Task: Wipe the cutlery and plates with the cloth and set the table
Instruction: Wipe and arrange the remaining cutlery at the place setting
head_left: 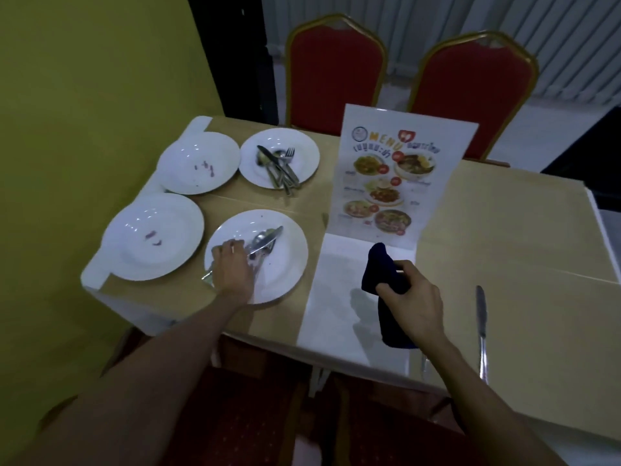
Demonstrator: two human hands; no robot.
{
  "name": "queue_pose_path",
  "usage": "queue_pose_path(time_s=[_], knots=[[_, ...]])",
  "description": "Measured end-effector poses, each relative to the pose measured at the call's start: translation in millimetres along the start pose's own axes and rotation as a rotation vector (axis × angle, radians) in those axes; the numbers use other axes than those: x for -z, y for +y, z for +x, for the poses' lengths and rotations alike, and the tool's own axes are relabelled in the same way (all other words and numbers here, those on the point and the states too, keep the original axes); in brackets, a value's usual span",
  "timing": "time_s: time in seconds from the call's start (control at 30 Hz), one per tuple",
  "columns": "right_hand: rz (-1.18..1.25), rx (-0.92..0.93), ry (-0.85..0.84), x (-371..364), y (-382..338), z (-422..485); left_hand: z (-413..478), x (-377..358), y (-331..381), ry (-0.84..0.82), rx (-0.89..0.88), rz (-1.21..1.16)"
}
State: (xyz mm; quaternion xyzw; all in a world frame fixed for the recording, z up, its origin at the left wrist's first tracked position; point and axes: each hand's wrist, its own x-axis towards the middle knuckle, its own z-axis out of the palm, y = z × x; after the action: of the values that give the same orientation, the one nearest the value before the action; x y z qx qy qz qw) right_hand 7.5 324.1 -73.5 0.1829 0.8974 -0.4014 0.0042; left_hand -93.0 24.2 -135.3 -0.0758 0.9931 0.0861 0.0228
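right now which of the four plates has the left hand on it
The near-right plate, closest to the menu's white base. The left hand rests on its cutlery. The far-right plate holds untouched cutlery; the two left plates carry only small stains.

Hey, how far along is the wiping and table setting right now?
Early on. One knife already lies at the table's right side. The left hand is gathering cutlery off the near plate while the right hand holds the cloth. Still left: the far plate's cutlery and all four plates, two showing purple smears.
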Motion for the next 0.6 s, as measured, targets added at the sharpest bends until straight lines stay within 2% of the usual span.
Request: queue_pose_path(time_s=[0.07, 0.13, 0.4, 0.6], knots=[[-0.013, -0.011, 0.002, -14, -13, -4, 16, 5, -26, -0.099, -0.008, 0.116], [0.0, -0.032, 0.004, -24, -22, -8, 23, 5, -40, -0.159, -0.022, 0.132], [-0.016, -0.022, -0.038, -55, -51, -18, 24, 4, -57, -0.238, 0.069, -0.314], [-0.051, 0.005, -0.111, -65, -64, -21, 21, 9, -73, -0.251, 0.179, -0.42]])
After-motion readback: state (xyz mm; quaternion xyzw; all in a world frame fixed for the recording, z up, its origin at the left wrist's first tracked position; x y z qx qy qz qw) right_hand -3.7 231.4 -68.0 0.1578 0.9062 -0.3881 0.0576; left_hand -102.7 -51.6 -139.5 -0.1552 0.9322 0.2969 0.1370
